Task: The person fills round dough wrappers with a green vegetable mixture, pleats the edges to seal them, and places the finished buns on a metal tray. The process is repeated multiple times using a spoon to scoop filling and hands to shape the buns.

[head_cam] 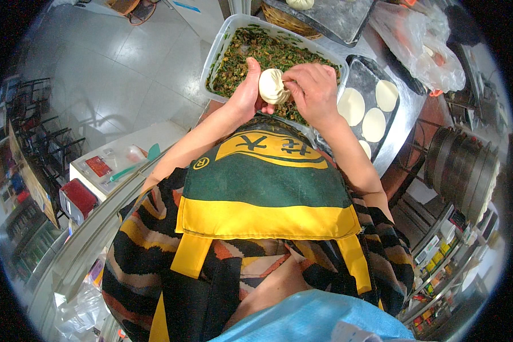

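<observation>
My left hand cups a pleated dough bun from the left and below, its thumb pointing up. The fingers and thumb of my right hand pinch the gathered dough on the bun's right side. Both hands are above a clear plastic tub of chopped green and brown filling. To the right of the tub, a floured dark tray bears several flat round dough wrappers. What my left fingers do beneath the bun is partly hidden.
A second floured tray rests over a wicker basket behind the tub, with a bun on it. Plastic bags lie at the upper right. Stacked round steamers stand at right. A white box bears a green-handled tool at left.
</observation>
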A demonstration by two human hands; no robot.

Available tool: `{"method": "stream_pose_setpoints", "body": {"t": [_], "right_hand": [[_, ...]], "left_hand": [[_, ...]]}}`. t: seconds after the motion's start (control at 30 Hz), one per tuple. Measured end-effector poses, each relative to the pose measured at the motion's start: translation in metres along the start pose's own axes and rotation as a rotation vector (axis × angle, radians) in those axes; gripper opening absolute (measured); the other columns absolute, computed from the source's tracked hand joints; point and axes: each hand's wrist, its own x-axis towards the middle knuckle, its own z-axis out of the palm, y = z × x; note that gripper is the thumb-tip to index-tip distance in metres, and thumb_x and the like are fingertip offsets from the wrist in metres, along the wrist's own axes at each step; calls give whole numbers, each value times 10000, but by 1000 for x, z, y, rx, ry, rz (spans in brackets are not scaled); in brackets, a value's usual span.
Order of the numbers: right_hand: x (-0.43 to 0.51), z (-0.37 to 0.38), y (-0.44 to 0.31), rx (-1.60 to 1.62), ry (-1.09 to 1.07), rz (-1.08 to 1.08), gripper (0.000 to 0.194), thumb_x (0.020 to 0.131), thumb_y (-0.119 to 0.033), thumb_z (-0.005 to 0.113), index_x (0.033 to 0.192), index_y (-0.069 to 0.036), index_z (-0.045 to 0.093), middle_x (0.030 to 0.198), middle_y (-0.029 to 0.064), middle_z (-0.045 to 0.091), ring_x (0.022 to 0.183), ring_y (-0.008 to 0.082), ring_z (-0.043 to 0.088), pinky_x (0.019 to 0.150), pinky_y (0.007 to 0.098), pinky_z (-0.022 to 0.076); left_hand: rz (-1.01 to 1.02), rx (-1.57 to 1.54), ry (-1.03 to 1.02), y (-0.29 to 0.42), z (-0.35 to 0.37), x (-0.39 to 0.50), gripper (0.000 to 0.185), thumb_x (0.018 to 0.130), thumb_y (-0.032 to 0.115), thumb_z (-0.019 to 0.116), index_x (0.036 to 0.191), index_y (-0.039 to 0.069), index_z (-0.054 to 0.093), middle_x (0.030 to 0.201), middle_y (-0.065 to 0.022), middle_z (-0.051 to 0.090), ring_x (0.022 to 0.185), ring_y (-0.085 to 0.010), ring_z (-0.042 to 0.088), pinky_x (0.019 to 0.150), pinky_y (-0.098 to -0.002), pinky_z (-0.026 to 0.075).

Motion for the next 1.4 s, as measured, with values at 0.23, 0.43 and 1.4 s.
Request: {"method": "stream_pose_setpoints", "body": {"t": [0.23, 0.43, 1.4], "right_hand": [[0, -1, 1, -12, 0, -33, 142, 731, -79, 702, 857, -114, 647, 848, 18, 643, 827, 224, 605, 799, 364, 383], [0, -1, 1, -14, -32, -53, 165, 726, -81, 709, 877, -120, 657, 849, 13, 640, 823, 219, 601, 793, 362, 378], [-12, 5, -4, 543, -27, 407, 149, 810, -53, 698, 950, -32, 651, 813, 68, 611, 746, 161, 579, 658, 264, 454]], "left_hand": [[3, 59, -23, 0, 0, 1, 863, 849, 771, 73, 995, 96, 592, 731, -22, 626, 554, -135, 597, 446, -231, 427], [5, 79, 20, 1, 1, -1, 857, 857, 763, 78, 1021, 91, 583, 744, -37, 645, 548, -141, 609, 426, -221, 418], [24, -22, -50, 6, -3, 2, 865, 845, 770, 115, 1149, 75, 530, 748, -49, 643, 540, -154, 623, 411, -221, 429]]}}
